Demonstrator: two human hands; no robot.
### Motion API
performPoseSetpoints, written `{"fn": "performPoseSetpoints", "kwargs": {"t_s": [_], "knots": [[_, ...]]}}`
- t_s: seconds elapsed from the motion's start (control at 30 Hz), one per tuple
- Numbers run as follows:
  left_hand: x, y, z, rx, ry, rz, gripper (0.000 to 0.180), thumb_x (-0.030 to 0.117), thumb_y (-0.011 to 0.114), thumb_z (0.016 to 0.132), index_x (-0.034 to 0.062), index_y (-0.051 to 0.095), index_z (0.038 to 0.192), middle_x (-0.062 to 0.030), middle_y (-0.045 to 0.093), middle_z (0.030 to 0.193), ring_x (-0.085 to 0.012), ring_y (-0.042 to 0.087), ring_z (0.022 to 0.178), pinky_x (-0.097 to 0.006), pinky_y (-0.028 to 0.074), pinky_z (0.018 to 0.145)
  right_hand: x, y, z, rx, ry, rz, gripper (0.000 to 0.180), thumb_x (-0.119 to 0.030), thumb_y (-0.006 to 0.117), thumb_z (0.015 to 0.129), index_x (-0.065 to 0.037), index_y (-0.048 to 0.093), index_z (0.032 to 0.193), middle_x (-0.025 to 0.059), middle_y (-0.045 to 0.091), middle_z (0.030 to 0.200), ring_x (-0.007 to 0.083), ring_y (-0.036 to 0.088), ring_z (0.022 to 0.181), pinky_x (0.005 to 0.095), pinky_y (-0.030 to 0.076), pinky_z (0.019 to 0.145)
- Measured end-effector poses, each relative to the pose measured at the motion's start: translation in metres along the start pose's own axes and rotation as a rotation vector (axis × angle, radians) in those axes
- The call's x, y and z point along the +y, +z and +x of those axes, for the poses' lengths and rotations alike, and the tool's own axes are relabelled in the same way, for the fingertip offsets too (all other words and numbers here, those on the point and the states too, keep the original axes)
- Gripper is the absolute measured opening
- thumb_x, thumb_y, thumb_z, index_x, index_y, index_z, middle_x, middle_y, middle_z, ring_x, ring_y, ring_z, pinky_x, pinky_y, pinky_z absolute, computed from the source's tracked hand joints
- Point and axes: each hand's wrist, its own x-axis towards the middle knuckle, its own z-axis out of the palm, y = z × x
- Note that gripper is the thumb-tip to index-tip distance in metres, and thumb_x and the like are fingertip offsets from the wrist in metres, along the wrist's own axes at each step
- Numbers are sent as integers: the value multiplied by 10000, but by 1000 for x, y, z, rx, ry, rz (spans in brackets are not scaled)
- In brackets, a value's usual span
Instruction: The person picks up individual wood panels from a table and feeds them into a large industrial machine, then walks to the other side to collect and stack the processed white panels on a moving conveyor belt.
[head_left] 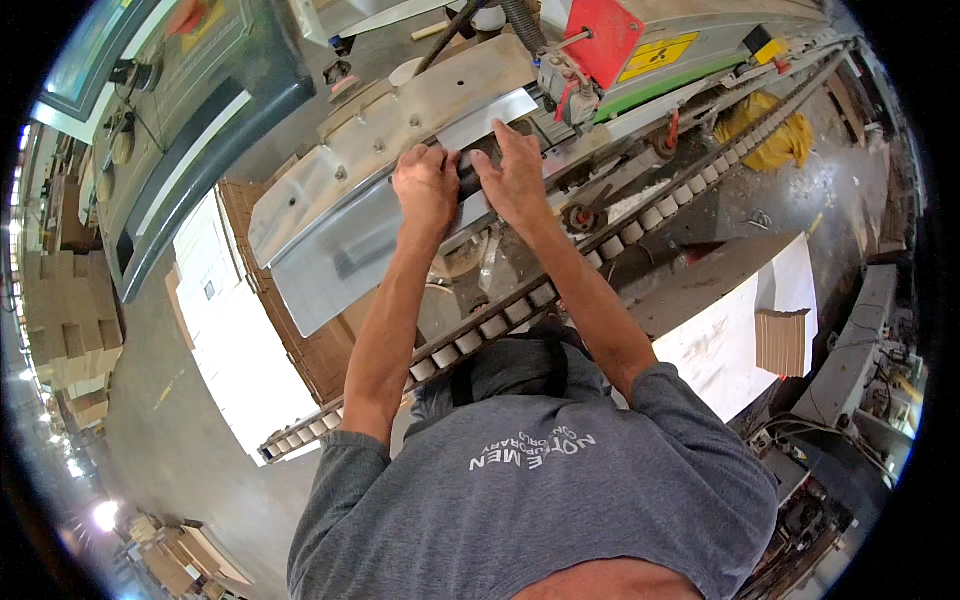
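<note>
**Metal plate, dark piece: handling**

The plate appears stiff, slick; grasp edges. The dark piece, between my hands beside the plate, looks firm; take its ends. My left grip curls tight, right grip half-opens; I cannot confirm either's hold.

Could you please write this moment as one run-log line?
left grip: curled beside dark part | right grip: beside dark part, finger extended | nearby: bright metal plate | roller rail: beneath both forearms

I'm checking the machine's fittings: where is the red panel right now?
In the head view, the red panel is at the top, right of centre, beyond the right hand and just left of the yellow label.
</note>
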Motion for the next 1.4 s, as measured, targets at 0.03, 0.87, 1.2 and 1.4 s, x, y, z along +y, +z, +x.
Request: {"fn": "performPoseSetpoints", "kwargs": {"t_s": [0.03, 0.87, 1.2, 1.4], "knots": [[4, 6, 3, -1, 10, 13, 124, 154, 722, 802, 46, 682, 755, -135, 632, 761, -361, 610, 758, -455, 493, 679, 3, -4, 1, 1, 40, -24, 564, -239, 650, 871, 67, 515, 1324, 263, 573, 1289, 417, 506, 1134, 465, 391, 988], [42, -9, -37, -180, -241, -417, 160, 80, 698, 911, -43, 730, 1008, -106, 718, 860, -139, 648, 776, -299, 539, 675, 136, -482, -220, 441, 514, -844, 427, -133, 749, 826, -96, 659, 1242, 157, 691, 1123, 287, 625, 936, 405, 531, 891], [108, 10, -53, -241, -219, -346, 167, 111, 716, 906, -22, 743, 1004, -29, 659, 743, -79, 525, 638, -255, 447, 563, 199, -578, -281, 146, 791, -1013, 432, -162, 771, 783, -33, 682, 1186, 164, 675, 1146, 362, 574, 1075, 441, 453, 963], [86, -3, -74, -210, -253, -337, 148, 80, 712, 886, -33, 734, 980, -60, 674, 773, -101, 560, 661, -273, 464, 593, 130, -526, -232, 116, 572, -999, 307, -159, 622, 957, 2, 657, 1217, 180, 665, 1157, 312, 584, 1083, 407, 517, 884]]}}
